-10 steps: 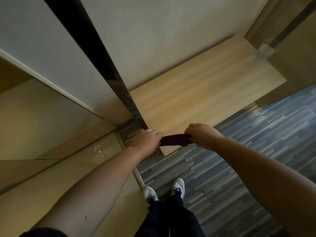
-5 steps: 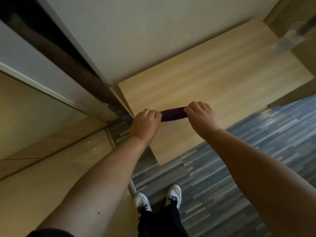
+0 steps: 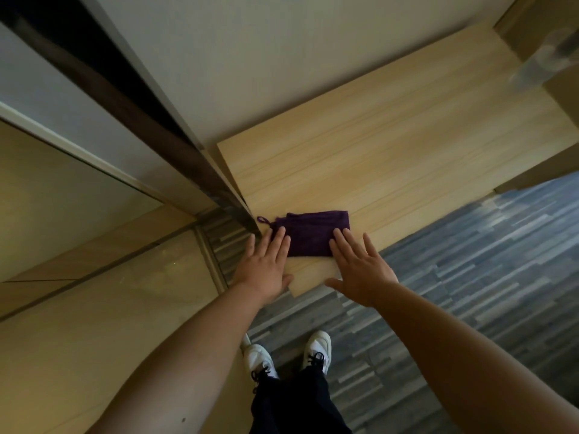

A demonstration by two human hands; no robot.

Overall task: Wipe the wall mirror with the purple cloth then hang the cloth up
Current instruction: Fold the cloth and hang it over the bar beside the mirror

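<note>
In the head view, the purple cloth (image 3: 313, 233) lay folded flat near the front corner of a light wooden shelf (image 3: 391, 145), its small hanging loop (image 3: 264, 220) sticking out at the left end toward the mirror (image 3: 62, 214) on the wall. The left hand (image 3: 266, 264) was spread wide, palm down, its fingertips (image 3: 280, 234) pressing the cloth's left edge. The right hand (image 3: 360, 267) was equally wide and flat, fingers on the cloth's right edge, holding nothing. Both palms rested on or just above the bare wood in front of the cloth. Below, 2 white shoes (image 3: 318, 349) stood on grey patterned flooring (image 3: 470, 261).

The step in hand looked like smoothing the folded cloth on the shelf. To do it well, both hands should press evenly and sweep outward so the layers stay aligned, and the loop should be kept free and reachable, since hanging depends on it. No hook or rail was visible from here.

No brand, label or readable writing showed on the cloth, shelf, shoes or anywhere else.
</note>
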